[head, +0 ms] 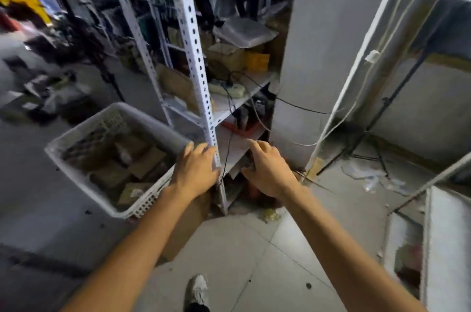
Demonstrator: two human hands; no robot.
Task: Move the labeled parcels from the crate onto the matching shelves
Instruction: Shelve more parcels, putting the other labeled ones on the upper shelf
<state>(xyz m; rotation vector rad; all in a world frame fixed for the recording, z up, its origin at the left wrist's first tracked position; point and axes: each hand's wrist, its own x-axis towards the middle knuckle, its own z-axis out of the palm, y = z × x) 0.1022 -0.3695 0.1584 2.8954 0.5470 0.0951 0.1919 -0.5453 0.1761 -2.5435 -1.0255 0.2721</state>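
Observation:
A white plastic crate (76, 176) stands at the lower left with several brown cardboard parcels (142, 161) inside. Right of it rises a white perforated metal shelf post (196, 61), with white shelves (234, 105) behind it. My left hand (196, 171) reaches forward between the crate's right rim and the post, fingers relaxed, holding nothing. My right hand (267, 171) hovers in front of the low shelf (237, 148), fingers loosely spread, holding nothing. The view is blurred and the labels cannot be read.
The upper shelf holds a power strip (229, 88), black cables, a yellow box (257, 61) and wrapped packages. A grey pillar (318, 56) stands to the right. A brown box (188, 225) sits under my left forearm. Tiled floor lies below; clutter lies far left.

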